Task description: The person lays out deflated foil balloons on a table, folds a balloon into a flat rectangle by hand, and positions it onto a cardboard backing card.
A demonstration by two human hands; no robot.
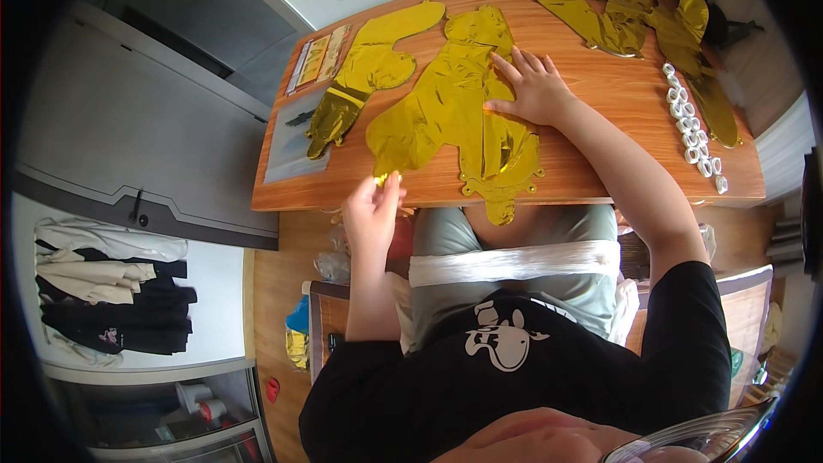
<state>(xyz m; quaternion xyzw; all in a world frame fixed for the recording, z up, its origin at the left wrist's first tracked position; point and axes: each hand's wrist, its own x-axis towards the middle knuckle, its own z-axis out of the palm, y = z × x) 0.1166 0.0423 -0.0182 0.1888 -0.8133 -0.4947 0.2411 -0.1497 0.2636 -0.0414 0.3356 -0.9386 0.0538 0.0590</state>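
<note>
Several flat gold foil balloons lie on a wooden table (617,94). My right hand (533,87) rests flat, fingers spread, on the large crumpled gold balloon (446,116) in the middle. My left hand (375,206) is at the table's near edge and pinches the lower tip of that balloon (383,177) between thumb and fingers. Another gold balloon (369,69) lies to the left, apart from both hands.
More gold foil pieces (617,13) are heaped at the far right. A row of small white rings (693,124) runs along the right side. A flat packet (319,58) and a grey sheet (296,141) sit at the table's left end. Folded clothes (107,287) lie lower left.
</note>
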